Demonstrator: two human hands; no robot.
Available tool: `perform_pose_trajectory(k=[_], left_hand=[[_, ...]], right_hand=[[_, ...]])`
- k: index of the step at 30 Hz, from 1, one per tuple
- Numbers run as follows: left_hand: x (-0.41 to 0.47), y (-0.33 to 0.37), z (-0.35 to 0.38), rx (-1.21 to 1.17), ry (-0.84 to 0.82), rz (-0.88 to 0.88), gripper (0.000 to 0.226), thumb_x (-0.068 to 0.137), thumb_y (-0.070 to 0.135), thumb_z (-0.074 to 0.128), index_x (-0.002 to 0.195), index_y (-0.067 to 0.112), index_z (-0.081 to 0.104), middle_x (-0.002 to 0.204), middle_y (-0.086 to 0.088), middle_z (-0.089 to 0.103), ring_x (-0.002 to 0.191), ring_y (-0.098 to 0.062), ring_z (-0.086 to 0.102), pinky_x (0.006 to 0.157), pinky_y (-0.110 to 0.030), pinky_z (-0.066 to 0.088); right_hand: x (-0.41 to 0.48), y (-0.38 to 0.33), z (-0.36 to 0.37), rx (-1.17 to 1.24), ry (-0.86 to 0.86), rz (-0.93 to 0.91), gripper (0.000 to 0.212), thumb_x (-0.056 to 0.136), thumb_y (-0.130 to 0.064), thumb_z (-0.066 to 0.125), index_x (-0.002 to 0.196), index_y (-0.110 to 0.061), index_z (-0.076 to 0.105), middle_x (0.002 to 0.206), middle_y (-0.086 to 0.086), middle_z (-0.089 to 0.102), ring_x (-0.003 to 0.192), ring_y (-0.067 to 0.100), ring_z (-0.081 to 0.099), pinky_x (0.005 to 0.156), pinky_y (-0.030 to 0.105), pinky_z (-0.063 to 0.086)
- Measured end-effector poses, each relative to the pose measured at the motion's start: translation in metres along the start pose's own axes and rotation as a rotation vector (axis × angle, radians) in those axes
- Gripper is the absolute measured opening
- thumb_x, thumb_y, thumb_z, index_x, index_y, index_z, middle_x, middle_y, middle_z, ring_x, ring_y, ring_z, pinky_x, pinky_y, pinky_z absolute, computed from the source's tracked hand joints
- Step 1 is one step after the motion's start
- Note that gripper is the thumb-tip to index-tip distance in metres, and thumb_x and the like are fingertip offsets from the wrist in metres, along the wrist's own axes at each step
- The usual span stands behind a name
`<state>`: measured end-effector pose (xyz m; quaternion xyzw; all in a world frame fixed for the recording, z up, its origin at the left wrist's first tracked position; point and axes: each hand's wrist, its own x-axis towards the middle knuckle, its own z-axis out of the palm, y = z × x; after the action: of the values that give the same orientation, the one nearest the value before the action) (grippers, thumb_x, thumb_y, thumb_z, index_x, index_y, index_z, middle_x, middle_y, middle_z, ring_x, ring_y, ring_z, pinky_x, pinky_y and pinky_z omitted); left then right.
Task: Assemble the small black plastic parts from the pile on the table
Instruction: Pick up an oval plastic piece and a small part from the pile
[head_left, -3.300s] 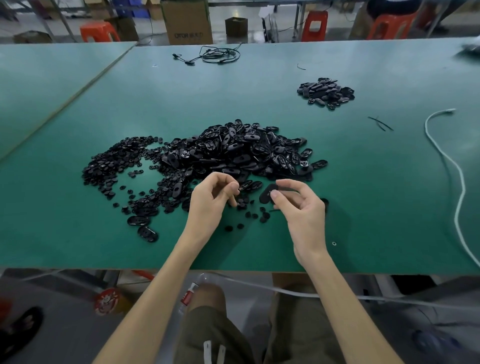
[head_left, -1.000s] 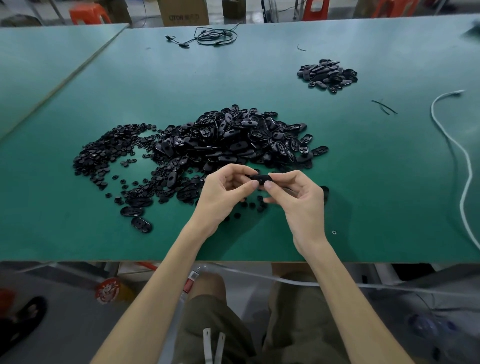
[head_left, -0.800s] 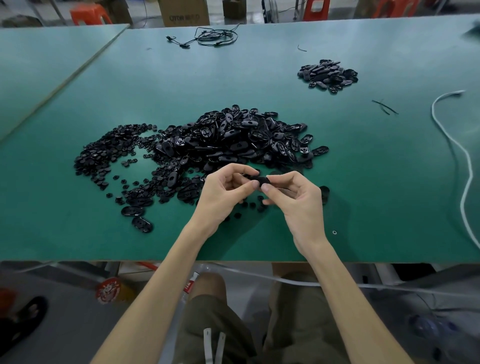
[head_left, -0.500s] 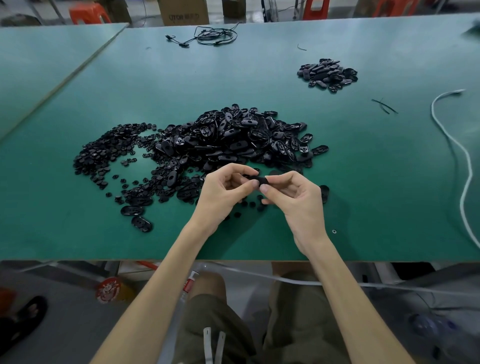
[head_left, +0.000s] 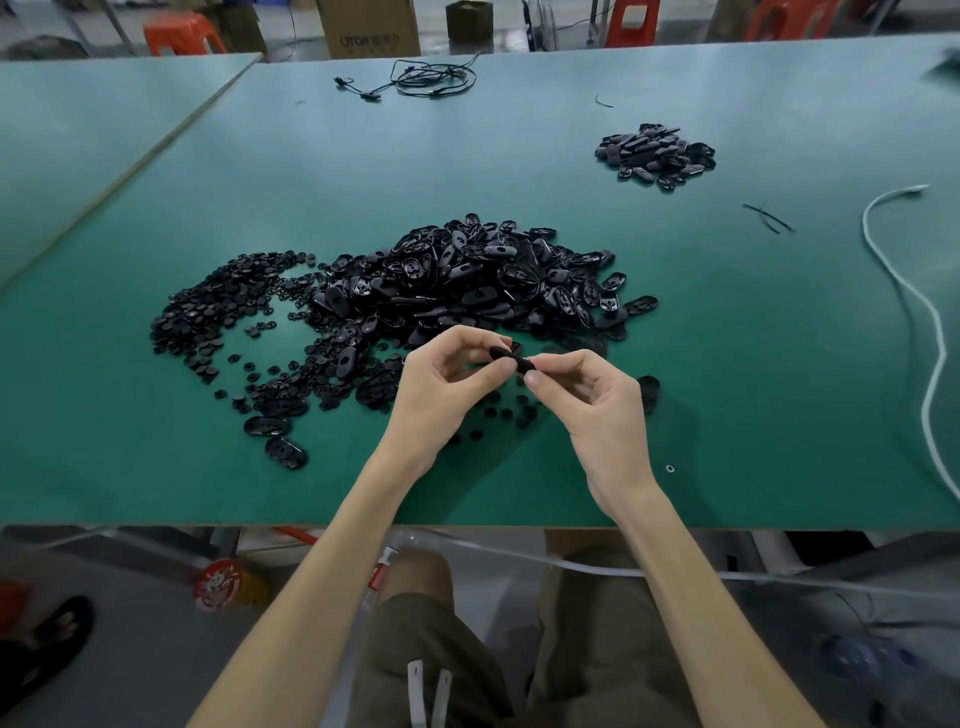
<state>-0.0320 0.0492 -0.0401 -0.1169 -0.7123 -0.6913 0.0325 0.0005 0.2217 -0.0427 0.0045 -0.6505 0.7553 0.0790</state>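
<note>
Left hand (head_left: 441, 397) and right hand (head_left: 597, 410) pinch one slim black plastic part (head_left: 511, 358) over the green table (head_left: 753, 374).

Left hand (head_left: 441, 387) and right hand (head_left: 597, 410) meet, fingers (head_left: 467, 338) pinching one black part (head_left: 519, 359).
</note>
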Motion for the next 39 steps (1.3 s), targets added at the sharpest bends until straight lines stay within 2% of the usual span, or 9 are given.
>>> perform_pose_trajectory(k=[3, 10, 13, 16, 20, 24, 30, 34, 39], left_hand=[[-0.0003, -0.0001, -0.0007, -0.062, -0.007, -0.033, 0.012, 0.09, 0.01, 0.08, 0.099, 0.01, 0.073, 0.097, -0.008, 0.077, 0.084, -0.022, 0.071, 0.084, -0.032, 0.059], [-0.0004, 0.0013, -0.0012, -0.085, -0.012, -0.022, 0.023, 0.091, 0.013, 0.079, 0.114, 0.017, 0.078, 0.089, -0.002, 0.075, 0.074, -0.016, 0.067, 0.077, -0.025, 0.057], [0.0003, 0.0011, -0.001, -0.084, -0.023, -0.016, 0.029, 0.091, 0.009, 0.078, 0.119, 0.016, 0.078, 0.081, 0.003, 0.065, 0.071, -0.013, 0.061, 0.074, -0.022, 0.055], [0.0005, 0.0004, -0.0007, -0.07, -0.031, -0.052, 0.034, 0.087, 0.011, 0.082, 0.12, 0.018, 0.077, 0.086, -0.001, 0.067, 0.079, -0.014, 0.064, 0.08, -0.026, 0.057], [-0.0004, 0.0003, 0.0009, -0.027, -0.079, -0.048, 0.024, 0.082, 0.009, 0.085, 0.104, 0.016, 0.078, 0.091, -0.001, 0.075, 0.085, -0.014, 0.07, 0.084, -0.026, 0.058], [-0.001, -0.0006, 0.001, 0.015, -0.123, -0.019, 0.021, 0.085, 0.005, 0.082, 0.105, 0.011, 0.081, 0.1, -0.009, 0.079, 0.096, -0.036, 0.072, 0.092, -0.04, 0.059], [-0.001, 0.0002, 0.0029, 0.073, -0.134, 0.02, 0.021, 0.089, 0.006, 0.079, 0.109, 0.011, 0.08, 0.096, -0.005, 0.072, 0.087, -0.023, 0.064, 0.084, -0.032, 0.055], [-0.001, 0.0018, 0.0051, 0.09, -0.137, -0.002, 0.025, 0.091, 0.011, 0.079, 0.115, 0.014, 0.076, 0.09, 0.001, 0.074, 0.085, -0.012, 0.067, 0.083, -0.024, 0.054], [-0.0006, 0.0025, 0.0029, 0.015, -0.149, -0.015, 0.018, 0.094, 0.008, 0.074, 0.11, 0.014, 0.077, 0.105, -0.003, 0.079, 0.096, -0.013, 0.073, 0.087, -0.022, 0.055]], right_hand=[[0.0006, 0.0008, -0.0001, -0.062, 0.014, 0.005, 0.015, 0.089, -0.006, 0.081, 0.094, -0.021, 0.079, 0.095, -0.005, 0.079, 0.09, 0.008, 0.075, 0.083, 0.019, 0.056], [0.0008, 0.0009, 0.0009, -0.229, -0.043, -0.025, 0.012, 0.088, -0.006, 0.081, 0.093, -0.017, 0.082, 0.106, -0.004, 0.074, 0.1, 0.013, 0.072, 0.091, 0.028, 0.058], [0.0005, 0.0008, 0.0014, -0.242, -0.04, -0.031, 0.009, 0.089, -0.008, 0.08, 0.095, -0.015, 0.081, 0.104, -0.002, 0.075, 0.098, 0.013, 0.073, 0.09, 0.029, 0.058], [-0.0003, -0.0001, 0.0007, -0.155, -0.009, -0.011, 0.008, 0.092, -0.013, 0.079, 0.098, -0.018, 0.078, 0.098, -0.001, 0.078, 0.092, 0.012, 0.074, 0.086, 0.025, 0.057], [-0.0004, 0.0004, 0.0008, -0.124, 0.023, -0.006, 0.004, 0.097, -0.02, 0.074, 0.097, -0.017, 0.074, 0.091, -0.001, 0.077, 0.085, 0.012, 0.07, 0.078, 0.026, 0.057], [-0.0003, 0.0007, 0.0007, -0.089, 0.021, 0.006, 0.008, 0.097, -0.019, 0.075, 0.103, -0.016, 0.071, 0.096, 0.002, 0.076, 0.088, 0.016, 0.071, 0.079, 0.031, 0.059], [0.0002, 0.0001, 0.0004, -0.036, 0.048, 0.008, 0.007, 0.095, -0.012, 0.076, 0.101, -0.013, 0.074, 0.094, 0.004, 0.078, 0.086, 0.016, 0.073, 0.073, 0.025, 0.058], [0.0003, -0.0004, 0.0001, 0.009, 0.071, 0.011, 0.011, 0.095, -0.008, 0.075, 0.105, -0.012, 0.073, 0.095, 0.004, 0.079, 0.088, 0.016, 0.074, 0.072, 0.023, 0.057], [0.0008, -0.0013, 0.0001, 0.032, 0.076, 0.015, 0.01, 0.094, -0.008, 0.075, 0.104, -0.011, 0.074, 0.092, 0.002, 0.079, 0.081, 0.014, 0.074, 0.07, 0.021, 0.056]])
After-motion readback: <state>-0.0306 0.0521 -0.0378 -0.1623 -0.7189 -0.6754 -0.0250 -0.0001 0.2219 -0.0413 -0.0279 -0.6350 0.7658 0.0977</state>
